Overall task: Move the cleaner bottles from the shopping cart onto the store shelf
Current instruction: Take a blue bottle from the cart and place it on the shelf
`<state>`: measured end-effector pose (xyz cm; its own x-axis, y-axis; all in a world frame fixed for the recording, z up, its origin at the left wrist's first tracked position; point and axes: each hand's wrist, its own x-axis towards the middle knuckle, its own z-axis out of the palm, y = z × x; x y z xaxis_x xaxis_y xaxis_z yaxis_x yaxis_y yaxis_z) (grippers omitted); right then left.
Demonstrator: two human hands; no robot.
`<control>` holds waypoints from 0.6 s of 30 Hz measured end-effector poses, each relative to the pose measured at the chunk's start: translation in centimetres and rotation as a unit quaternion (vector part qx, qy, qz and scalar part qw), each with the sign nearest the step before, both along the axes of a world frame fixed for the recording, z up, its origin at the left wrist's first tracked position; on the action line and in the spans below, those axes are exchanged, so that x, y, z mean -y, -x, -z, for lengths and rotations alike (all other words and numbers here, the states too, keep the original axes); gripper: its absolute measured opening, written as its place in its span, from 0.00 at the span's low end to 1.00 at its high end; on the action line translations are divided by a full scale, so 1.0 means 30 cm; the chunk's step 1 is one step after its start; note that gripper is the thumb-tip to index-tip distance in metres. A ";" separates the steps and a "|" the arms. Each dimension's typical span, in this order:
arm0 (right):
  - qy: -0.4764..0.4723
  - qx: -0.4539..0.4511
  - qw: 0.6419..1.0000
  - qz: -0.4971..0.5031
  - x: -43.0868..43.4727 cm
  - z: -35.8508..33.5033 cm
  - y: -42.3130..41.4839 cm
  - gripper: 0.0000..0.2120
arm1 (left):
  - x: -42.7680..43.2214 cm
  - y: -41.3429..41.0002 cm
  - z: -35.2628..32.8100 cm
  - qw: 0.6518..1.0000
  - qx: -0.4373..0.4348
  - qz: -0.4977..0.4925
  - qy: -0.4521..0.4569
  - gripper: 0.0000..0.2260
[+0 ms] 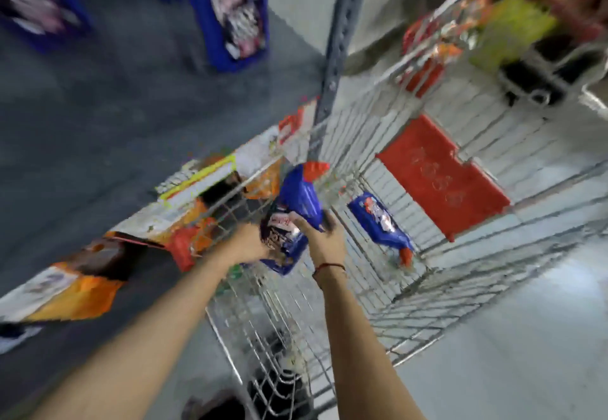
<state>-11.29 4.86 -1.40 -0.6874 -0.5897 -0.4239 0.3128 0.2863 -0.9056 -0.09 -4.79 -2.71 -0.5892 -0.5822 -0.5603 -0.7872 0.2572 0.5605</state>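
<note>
The picture is blurred by motion. A blue cleaner bottle (301,200) with a red cap is held over the left side of the wire shopping cart (411,291). My left hand (253,242) grips its lower end from the left and my right hand (324,233) grips it from the right. A second blue bottle (380,219) with a red cap lies on its side on the cart's floor, to the right of my hands.
A red plastic flap (441,176) hangs inside the cart. Orange and white packs (65,291) line a low shelf on the left. A grey shelf upright (339,44) rises behind the cart. Blue bins (230,14) stand further back, more goods (513,24) at upper right.
</note>
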 end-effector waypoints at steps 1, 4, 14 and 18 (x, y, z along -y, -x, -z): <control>0.028 -0.014 0.999 -0.030 0.012 -0.061 -0.007 0.12 | -0.001 -0.033 -0.072 0.998 -0.050 -0.025 -0.020 0.30; 0.120 -0.085 0.983 -0.106 0.056 -0.311 -0.072 0.15 | -0.010 -0.146 -0.275 0.973 -0.199 -0.119 -0.016 0.28; 0.302 -0.136 0.881 -0.338 0.290 -0.846 -0.423 0.21 | 0.041 -0.606 -0.757 0.860 -0.346 -0.331 0.177 0.26; 0.284 -0.178 0.840 -0.426 0.394 -0.880 -0.629 0.20 | 0.073 -0.842 -0.791 0.829 -0.314 -0.386 0.257 0.25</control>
